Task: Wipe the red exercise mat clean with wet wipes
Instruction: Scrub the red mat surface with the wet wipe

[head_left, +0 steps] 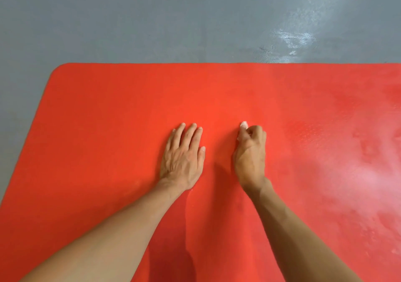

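**Mat wipe: both hands down at mat centre**

Grey floor (152,21) is seen beyond the mat's far edge and past its left end; a pale glare patch is seen on the floor off the mat's far right. Most of the view is filled by the red exercise mat (97,118), laid flat, with one rounded corner visible at far left. The mat's right part is seen paler and mottled, with a dotted texture showing; whether that is wetness or glare cannot be told. Two bare forearms are extended from the near edge onto the mat. The left hand (184,155) is laid flat, palm down, near the mat's middle, fingers straight and held close together. The right hand (250,151) is placed just beside it, apart, fingers curled into a fist around a white wet wipe (243,125), pressed against the mat. Only a small tip of the wipe is seen.
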The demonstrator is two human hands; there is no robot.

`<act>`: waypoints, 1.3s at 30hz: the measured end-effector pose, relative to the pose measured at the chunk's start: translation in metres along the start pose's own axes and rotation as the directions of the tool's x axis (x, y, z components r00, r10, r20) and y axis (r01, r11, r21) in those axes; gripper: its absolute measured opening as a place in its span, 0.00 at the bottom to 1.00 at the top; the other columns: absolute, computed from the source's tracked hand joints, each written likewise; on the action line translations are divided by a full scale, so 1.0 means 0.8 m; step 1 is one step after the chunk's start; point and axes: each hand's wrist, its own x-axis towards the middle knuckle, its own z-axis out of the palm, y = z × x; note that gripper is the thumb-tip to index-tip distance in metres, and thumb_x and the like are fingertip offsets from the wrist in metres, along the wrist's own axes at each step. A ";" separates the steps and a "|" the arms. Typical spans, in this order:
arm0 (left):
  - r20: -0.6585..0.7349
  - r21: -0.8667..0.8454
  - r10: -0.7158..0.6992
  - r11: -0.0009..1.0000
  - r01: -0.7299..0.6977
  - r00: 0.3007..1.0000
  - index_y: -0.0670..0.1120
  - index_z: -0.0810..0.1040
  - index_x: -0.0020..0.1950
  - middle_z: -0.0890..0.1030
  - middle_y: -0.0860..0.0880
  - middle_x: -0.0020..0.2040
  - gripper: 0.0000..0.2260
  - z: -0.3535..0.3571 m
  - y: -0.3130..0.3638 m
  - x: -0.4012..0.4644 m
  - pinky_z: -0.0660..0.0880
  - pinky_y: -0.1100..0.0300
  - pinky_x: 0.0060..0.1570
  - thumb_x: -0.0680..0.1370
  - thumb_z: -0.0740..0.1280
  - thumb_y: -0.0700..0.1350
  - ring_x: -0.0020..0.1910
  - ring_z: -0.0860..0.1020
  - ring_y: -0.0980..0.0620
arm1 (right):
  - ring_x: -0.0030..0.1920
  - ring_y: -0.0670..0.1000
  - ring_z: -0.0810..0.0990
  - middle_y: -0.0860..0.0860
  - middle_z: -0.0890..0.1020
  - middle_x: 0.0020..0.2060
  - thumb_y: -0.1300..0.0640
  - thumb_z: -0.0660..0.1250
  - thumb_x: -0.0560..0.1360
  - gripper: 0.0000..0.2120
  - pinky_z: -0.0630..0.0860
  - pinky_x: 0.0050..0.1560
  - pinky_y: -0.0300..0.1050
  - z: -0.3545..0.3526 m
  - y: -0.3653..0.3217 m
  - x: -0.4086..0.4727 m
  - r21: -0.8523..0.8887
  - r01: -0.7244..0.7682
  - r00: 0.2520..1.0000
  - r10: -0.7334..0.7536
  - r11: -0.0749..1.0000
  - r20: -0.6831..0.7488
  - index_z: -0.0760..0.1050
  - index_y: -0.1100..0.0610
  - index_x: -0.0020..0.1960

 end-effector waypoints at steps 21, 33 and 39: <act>0.064 0.036 -0.014 0.999 0.011 0.998 0.48 0.66 0.82 0.67 0.51 0.81 0.26 -0.004 -0.003 0.002 0.57 0.45 0.80 0.86 0.50 0.54 0.82 0.59 0.45 | 0.44 0.60 0.73 0.56 0.75 0.44 0.61 0.57 0.80 0.19 0.75 0.45 0.54 -0.016 0.017 0.049 -0.061 0.616 0.776 -0.592 0.785 0.220 0.77 0.65 0.66; 0.069 0.042 -0.030 0.999 0.027 0.997 0.47 0.69 0.80 0.69 0.49 0.80 0.26 -0.006 0.002 0.003 0.61 0.44 0.79 0.85 0.50 0.55 0.80 0.63 0.44 | 0.44 0.53 0.65 0.55 0.76 0.44 0.66 0.62 0.77 0.14 0.75 0.43 0.49 0.014 -0.038 -0.008 0.090 0.524 0.839 -0.531 0.847 0.117 0.79 0.67 0.59; 0.044 0.053 -0.034 0.998 0.031 0.998 0.47 0.79 0.66 0.79 0.49 0.65 0.23 -0.027 0.006 0.034 0.72 0.47 0.62 0.82 0.51 0.54 0.63 0.76 0.42 | 0.51 0.62 0.71 0.60 0.74 0.49 0.69 0.63 0.79 0.14 0.73 0.51 0.58 -0.012 0.074 0.092 -0.057 0.233 0.970 -0.228 0.971 0.087 0.78 0.63 0.63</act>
